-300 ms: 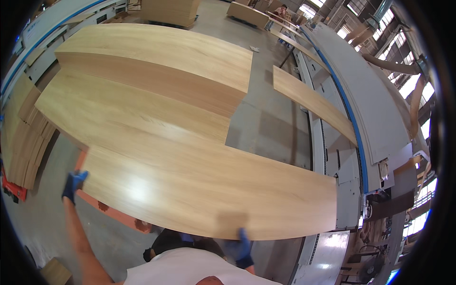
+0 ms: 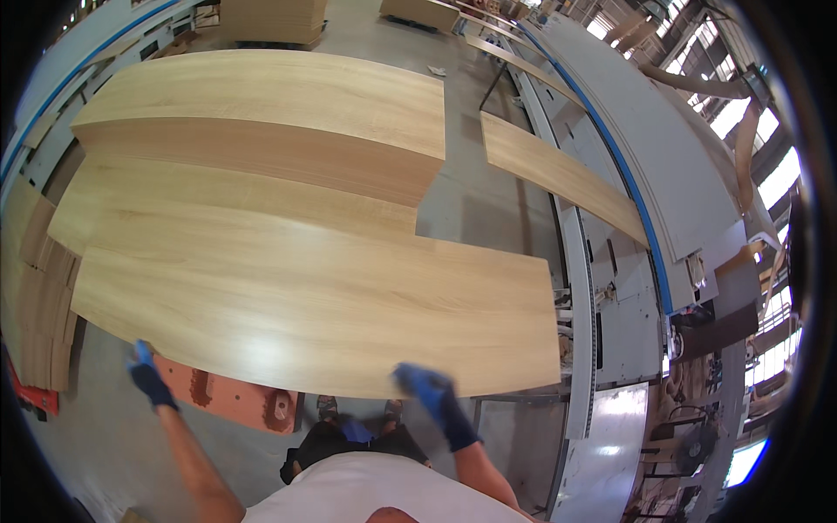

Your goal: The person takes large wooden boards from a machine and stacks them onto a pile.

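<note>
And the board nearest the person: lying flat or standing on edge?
Flat, or nearly so: the board shows its broad wood-grain face upward.

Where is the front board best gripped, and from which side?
Probably the front board by its near long edge, at two spread points, from the near side: it is long, flat and handleless. The left hand and right hand are near that edge.

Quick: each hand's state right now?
Left hand: at the edge of the front board; grip unclear.
Right hand: blurred, at that board's near edge; grip unclear.
</note>
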A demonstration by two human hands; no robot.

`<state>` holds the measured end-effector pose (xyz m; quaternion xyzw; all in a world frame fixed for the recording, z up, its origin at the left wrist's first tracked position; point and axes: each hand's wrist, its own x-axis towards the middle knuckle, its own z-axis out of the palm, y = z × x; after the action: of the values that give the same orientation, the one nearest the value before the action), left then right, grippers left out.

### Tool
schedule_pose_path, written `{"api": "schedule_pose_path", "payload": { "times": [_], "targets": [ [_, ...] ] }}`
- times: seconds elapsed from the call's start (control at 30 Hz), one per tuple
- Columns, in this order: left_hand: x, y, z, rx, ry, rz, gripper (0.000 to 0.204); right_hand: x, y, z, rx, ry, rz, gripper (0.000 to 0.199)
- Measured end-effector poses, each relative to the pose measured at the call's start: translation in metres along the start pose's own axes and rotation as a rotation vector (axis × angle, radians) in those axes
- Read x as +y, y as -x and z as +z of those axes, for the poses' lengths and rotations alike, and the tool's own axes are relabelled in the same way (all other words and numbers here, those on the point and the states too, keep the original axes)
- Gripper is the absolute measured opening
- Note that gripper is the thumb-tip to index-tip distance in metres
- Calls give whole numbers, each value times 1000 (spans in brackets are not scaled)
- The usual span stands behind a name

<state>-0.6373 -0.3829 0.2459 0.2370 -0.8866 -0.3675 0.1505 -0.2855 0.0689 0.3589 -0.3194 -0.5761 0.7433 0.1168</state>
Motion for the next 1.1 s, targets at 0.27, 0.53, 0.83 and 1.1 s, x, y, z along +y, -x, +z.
{"api": "schedule_pose_path", "payload": {
  "times": [0.27,0.53,0.83,1.1],
  "targets": [
    [131,268,50,-145,528,-39,49,-9,-27,-187,1053,1172,-272,46],
    [98,197,99,-55,665,-108,55,17,-70,-178,291,210,57,43],
    [117,69,103,0,225,-72,69,-1,-91,-73,31,145,88,37],
    [103,-18,103,10,-67,-77,72,31,-111,-22,51,407,-75,45]
  ]
}}
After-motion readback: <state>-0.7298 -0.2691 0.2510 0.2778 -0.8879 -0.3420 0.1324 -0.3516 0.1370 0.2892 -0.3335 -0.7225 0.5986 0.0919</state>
